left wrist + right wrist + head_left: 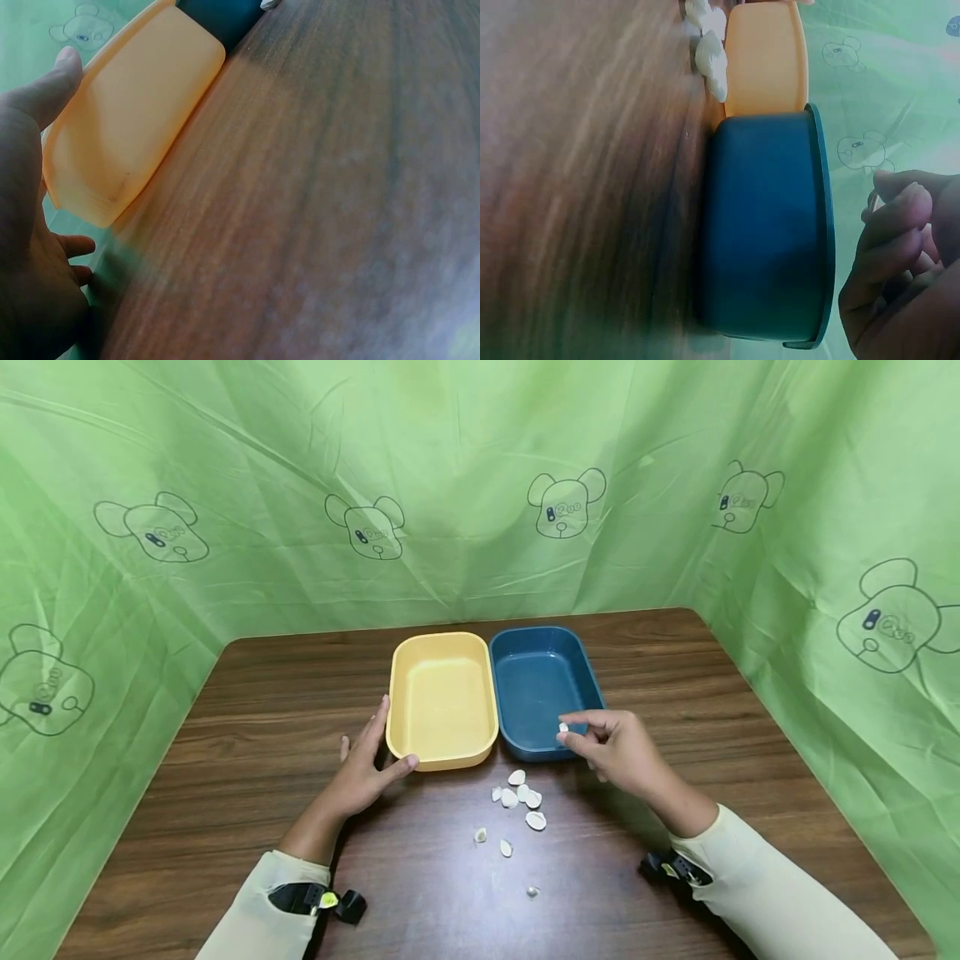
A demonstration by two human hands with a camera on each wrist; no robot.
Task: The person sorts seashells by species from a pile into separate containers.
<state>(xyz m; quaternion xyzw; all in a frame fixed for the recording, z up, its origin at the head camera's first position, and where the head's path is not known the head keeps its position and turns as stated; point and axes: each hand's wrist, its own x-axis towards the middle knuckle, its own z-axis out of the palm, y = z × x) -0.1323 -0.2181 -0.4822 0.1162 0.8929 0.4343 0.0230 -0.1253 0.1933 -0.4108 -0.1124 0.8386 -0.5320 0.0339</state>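
Head view: your right hand point(622, 753) is raised over the near right corner of the blue bin point(538, 681), its forearm slanting in from the lower right. Thumb and index finger reach to the left and pinch a small white piece point(563, 727) between their tips, while your other fingers fold in beneath. From the right wrist camera, you can see this hand sits above the bin's rim, knuckles bent, the pinched piece just peeking out at the tips.

Your left hand point(362, 777) comes in from the lower left and lies against the yellow bin point(442, 702). Its fingers are spread and grasp nothing: one long finger stretches up along the bin's left side, and your thumb points across to the near left corner, touching the rim there. In the left wrist view, two of the fingers stand apart from the wall.

The two bins stand side by side on the table point(262, 735). More white pieces point(517, 777) lie in front of them, most in a loose cluster, a few scattered nearer to you.
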